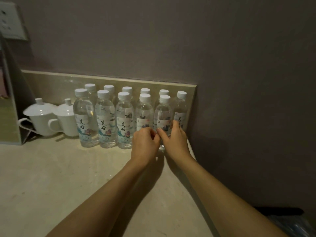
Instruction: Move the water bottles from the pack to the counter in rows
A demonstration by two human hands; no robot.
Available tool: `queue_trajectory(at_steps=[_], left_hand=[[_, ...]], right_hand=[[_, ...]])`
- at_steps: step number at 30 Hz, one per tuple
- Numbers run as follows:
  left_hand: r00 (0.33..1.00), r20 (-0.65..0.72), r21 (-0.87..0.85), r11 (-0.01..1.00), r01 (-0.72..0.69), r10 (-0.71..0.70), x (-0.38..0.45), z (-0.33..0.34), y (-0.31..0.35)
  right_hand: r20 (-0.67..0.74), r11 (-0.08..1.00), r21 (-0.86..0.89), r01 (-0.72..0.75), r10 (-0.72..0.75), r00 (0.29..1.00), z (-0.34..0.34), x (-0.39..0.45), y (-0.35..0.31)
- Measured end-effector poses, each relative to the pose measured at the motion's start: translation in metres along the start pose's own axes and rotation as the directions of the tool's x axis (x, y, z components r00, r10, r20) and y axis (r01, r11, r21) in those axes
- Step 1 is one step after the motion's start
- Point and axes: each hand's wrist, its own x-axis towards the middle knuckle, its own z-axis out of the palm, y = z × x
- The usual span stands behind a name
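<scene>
Several clear water bottles with white caps stand in two rows on the beige counter [51, 177], against the low backsplash. The front row runs from the leftmost bottle [83, 117] to the rightmost front bottle [163, 113]. Behind them a back row ends with a bottle [181, 106] near the counter's right end. My left hand [145, 144] is wrapped around the lower part of the fourth front bottle [144, 112]. The lower part of the rightmost front bottle is gripped by my right hand [174, 141]. Both bottles stand upright on the counter.
Two white lidded cups [42, 117] [67, 117] stand left of the bottles. A folded card stand [10, 100] leans at the far left below a wall socket [10, 21]. The counter's right edge runs beside my right arm; crinkled plastic [290, 224] lies below it.
</scene>
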Motion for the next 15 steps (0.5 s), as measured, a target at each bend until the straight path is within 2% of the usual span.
queue_trajectory(at_steps=[12, 15], left_hand=[[1.0, 0.0, -0.039, 0.999, 0.017, -0.017, -0.01, -0.019, -0.001], [0.998, -0.055, -0.033, 0.999, 0.005, -0.007, -0.01, -0.032, -0.001]], right_hand=[[-0.026, 0.997, -0.038, -0.071, 0.07, 0.997, -0.011, -0.012, -0.012], [-0.068, 0.994, -0.075, -0.074, 0.069, 0.995, -0.016, -0.016, -0.019]])
